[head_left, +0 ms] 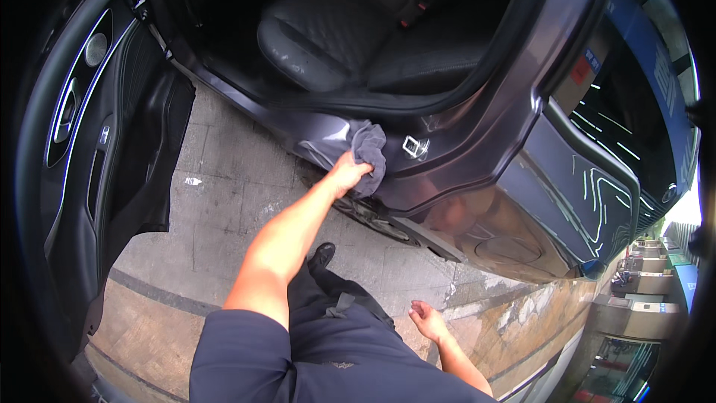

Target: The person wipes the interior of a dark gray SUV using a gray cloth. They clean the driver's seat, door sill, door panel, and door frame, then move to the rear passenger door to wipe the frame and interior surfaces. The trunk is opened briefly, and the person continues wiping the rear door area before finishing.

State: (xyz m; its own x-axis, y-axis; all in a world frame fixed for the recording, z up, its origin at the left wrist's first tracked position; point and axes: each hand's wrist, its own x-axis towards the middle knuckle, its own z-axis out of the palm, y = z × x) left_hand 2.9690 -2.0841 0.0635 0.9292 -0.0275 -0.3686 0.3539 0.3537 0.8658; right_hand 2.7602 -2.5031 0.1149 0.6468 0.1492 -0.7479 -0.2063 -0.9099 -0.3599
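Observation:
My left hand (347,175) is closed around a bunched grey cloth (368,151). The cloth rests against the dark grey painted body of a car, at the rear end of the door sill (317,133) and below the door opening. Just right of it, a metal door-latch striker (415,147) sits on the car's pillar. My right hand (427,319) hangs low beside my body, away from the car, its fingers loosely apart and holding nothing.
An open car door (112,134) with a black inner panel stands at the left. Inside the doorway is a black leather seat (313,37). A rear wheel (380,225) shows under the body. My shoe (322,255) is on the grey paved ground (216,186).

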